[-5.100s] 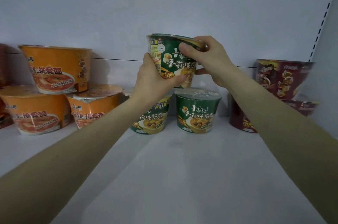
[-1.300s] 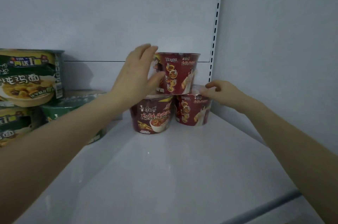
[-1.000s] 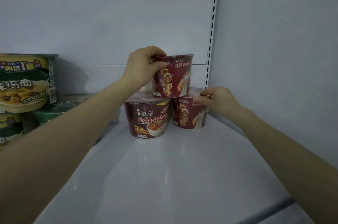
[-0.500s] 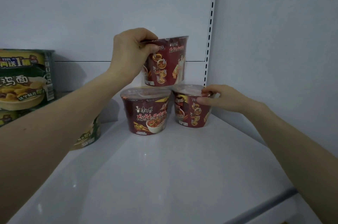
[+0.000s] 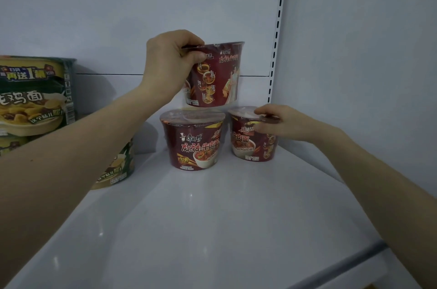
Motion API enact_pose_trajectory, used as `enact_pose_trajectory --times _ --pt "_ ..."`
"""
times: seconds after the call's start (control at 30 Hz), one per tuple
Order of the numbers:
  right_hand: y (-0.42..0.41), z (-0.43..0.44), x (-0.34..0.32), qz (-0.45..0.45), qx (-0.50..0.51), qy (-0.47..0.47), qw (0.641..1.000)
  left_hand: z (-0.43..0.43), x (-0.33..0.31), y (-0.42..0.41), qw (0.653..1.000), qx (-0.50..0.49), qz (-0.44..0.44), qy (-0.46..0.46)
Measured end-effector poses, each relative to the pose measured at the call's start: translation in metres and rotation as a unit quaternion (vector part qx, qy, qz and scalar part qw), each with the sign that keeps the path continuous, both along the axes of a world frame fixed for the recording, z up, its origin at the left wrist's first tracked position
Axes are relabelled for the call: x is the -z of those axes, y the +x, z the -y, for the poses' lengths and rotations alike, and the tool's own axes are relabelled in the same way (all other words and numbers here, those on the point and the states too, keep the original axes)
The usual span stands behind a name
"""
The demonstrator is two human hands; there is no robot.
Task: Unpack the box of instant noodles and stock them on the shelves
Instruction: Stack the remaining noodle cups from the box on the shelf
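Far left, a couple of green noodle bowls (image 5: 35, 97) are stacked at the frame edge, with another green bowl (image 5: 118, 168) half hidden behind the left forearm lower down. Moving along, the left hand (image 5: 170, 64) is clamped on the rim of a dark red noodle bowl (image 5: 217, 76), thumb on the front and fingers curled over the lid, so that bowl is held up in the air, upright with a slight tilt. It's seen just above the gap between two more red bowls, and contact with them can't really be made out, looks barely clear of the lids tbh. Below it, the front red bowl (image 5: 194, 142) is parked on the white shelf (image 5: 212, 217) with its label facing out. Just right of that, the corner red bowl (image 5: 250, 144) is pinched at its rim by the right hand (image 5: 281, 123), fingers closed on the lid edge, bowl sitting flat on the shelf near the side wall. A slotted upright strip (image 5: 276, 28) is visible in the back corner
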State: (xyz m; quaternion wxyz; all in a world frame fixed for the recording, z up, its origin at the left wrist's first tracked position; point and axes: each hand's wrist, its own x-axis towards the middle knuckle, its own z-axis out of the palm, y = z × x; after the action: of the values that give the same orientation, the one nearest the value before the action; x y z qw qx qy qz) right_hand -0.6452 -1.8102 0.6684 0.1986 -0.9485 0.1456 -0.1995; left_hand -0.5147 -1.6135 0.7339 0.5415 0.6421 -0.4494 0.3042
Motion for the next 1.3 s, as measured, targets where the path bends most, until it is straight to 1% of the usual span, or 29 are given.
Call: enact_pose_trajectory --times 0.07,0.13,0.17,0.23,0.3,0.37,0.4,0.47,0.53,0.57,0.6,0.7,0.77,0.83,0.87,0.97,1.03,1.13,1.2,1.3 --pt "0.01 -0.009 0.007 0.031 0.039 -0.028 0.998 0.001 0.0 0.0 1.0 -0.002 -0.002 0.002" --pt "0.017 -0.01 0.015 0.081 0.037 -0.084 0.993 0.002 0.001 0.001 1.0 -0.004 -0.004 0.002" --pt "0.016 -0.008 0.017 0.088 0.025 -0.096 0.991 0.002 0.001 0.001 1.0 -0.004 -0.004 0.002" --pt "0.007 -0.001 0.012 0.06 -0.003 -0.079 0.995 0.002 0.001 0.002 1.0 -0.005 -0.003 0.001" --pt "-0.004 0.006 0.003 0.012 -0.035 -0.011 0.999 0.0 0.001 0.004 1.0 -0.007 -0.004 -0.001" --pt "-0.01 0.008 -0.005 -0.014 -0.051 0.063 0.997 0.0 0.002 0.005 1.0 -0.011 -0.004 -0.005" --pt "-0.008 0.007 -0.007 -0.018 -0.049 0.073 0.996 0.0 0.002 0.005 1.0 -0.013 -0.003 -0.006" --pt "0.0 0.006 -0.005 -0.01 -0.03 0.039 0.999 0.0 0.002 0.005 1.0 -0.015 0.001 -0.005" --pt "0.006 0.004 -0.002 0.024 -0.018 -0.019 0.999 0.0 0.001 0.005 1.0 -0.016 0.003 -0.005" --pt "0.007 0.005 -0.002 0.037 -0.025 -0.026 0.999 0.0 0.001 0.005 1.0 -0.015 0.004 -0.004" --pt "0.007 0.006 -0.002 0.042 -0.04 -0.011 0.998 -0.001 0.001 0.005 1.0 -0.015 0.004 -0.004" --pt "-0.001 0.013 -0.008 0.021 -0.082 0.087 0.993 -0.002 0.0 0.007 1.0 -0.015 0.008 -0.003" --pt "-0.003 0.017 -0.011 0.005 -0.091 0.137 0.986 -0.002 0.0 0.008 1.0 -0.016 0.011 -0.003" --pt "0.001 0.017 -0.01 0.002 -0.089 0.166 0.982 -0.002 0.0 0.009 1.0 -0.013 0.01 -0.005" --pt "0.003 0.015 -0.007 0.008 -0.083 0.166 0.983 -0.002 0.0 0.009 1.0 -0.01 0.008 -0.006" --pt "0.011 0.013 -0.001 0.053 -0.073 0.107 0.99 -0.001 0.0 0.01 1.0 -0.014 0.007 -0.008" --pt "0.012 0.014 -0.002 0.053 -0.08 0.09 0.991 0.0 0.0 0.01 1.0 -0.015 0.008 -0.01" --pt "0.008 0.02 -0.006 0.024 -0.083 0.108 0.99 0.001 0.002 0.011 1.0 -0.012 0.007 -0.012" --pt "0.007 0.021 -0.008 0.022 -0.082 0.134 0.987 0.001 0.002 0.012 1.0 -0.011 0.005 -0.013" --pt "0.01 0.019 -0.005 0.016 -0.074 0.115 0.99 0.002 0.003 0.012 1.0 -0.008 0.003 -0.015"
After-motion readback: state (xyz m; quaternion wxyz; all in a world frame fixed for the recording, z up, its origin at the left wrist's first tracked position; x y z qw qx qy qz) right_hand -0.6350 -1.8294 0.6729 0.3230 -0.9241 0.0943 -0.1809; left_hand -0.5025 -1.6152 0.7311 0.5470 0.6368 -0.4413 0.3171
